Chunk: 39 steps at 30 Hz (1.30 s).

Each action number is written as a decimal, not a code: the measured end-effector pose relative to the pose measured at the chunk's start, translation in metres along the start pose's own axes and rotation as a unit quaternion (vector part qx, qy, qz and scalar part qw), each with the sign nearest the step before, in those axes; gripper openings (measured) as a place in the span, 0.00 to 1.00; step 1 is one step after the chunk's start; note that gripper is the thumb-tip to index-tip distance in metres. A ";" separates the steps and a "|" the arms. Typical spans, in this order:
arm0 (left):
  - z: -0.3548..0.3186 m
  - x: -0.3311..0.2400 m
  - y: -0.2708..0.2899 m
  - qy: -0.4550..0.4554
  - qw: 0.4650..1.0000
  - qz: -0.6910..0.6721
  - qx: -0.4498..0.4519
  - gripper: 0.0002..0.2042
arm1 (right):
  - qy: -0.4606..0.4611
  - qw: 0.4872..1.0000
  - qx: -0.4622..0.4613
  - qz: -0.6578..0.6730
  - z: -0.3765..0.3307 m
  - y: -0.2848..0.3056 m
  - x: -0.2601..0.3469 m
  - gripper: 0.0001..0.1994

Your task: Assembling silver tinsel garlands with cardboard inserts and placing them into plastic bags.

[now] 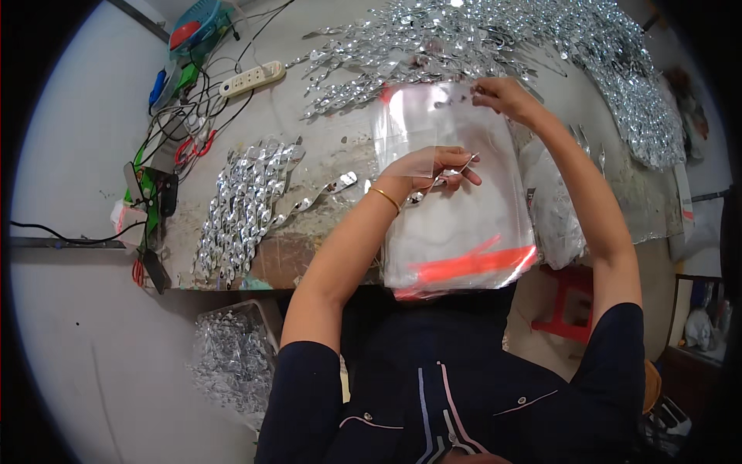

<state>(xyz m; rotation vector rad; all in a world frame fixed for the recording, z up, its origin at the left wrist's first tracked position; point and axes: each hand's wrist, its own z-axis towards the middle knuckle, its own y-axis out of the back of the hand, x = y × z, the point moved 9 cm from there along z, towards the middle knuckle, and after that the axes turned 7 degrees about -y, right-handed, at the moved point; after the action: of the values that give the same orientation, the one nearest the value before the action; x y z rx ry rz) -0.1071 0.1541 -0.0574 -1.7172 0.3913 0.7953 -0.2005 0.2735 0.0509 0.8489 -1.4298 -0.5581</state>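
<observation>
**Over the bag stack, both hands pinch**

At the fingertips of the left hand [433,166] sits a thin shiny silver strip [456,166], pinched – the right hand [501,94] grips the top edge of a clear plastic bag [433,124], fingers closed on it. Beneath lies a stack of clear bags with orange-red strips [464,240] on the worn table [309,139]. Heaps of silver wavy pieces [243,201] lie left and beyond – a white power strip [253,78] farther off.

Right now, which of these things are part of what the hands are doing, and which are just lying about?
In use:
left hand
right hand
clear bag
bag stack
silver strips

Lying about:
power strip
red scissors
cables
basket
red stool
</observation>
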 end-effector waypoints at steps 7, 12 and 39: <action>-0.001 0.003 -0.007 0.041 0.994 0.096 0.037 0.19 | 0.117 0.983 -0.010 -0.139 -0.028 -0.025 0.002 0.08; -0.001 0.003 -0.014 0.042 0.989 0.129 0.053 0.19 | 0.064 0.972 -0.024 -0.225 -0.015 -0.050 -0.006 0.08; -0.007 -0.063 0.028 -0.056 0.732 0.674 -0.079 0.11 | 0.205 0.961 -0.171 -0.070 -0.060 -0.014 0.040 0.07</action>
<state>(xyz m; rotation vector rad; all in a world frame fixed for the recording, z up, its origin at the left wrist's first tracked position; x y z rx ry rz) -0.1680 0.1301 -0.0335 -1.2978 1.6072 1.9800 -0.1351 0.2442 0.0684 0.7366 -0.8673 -0.6693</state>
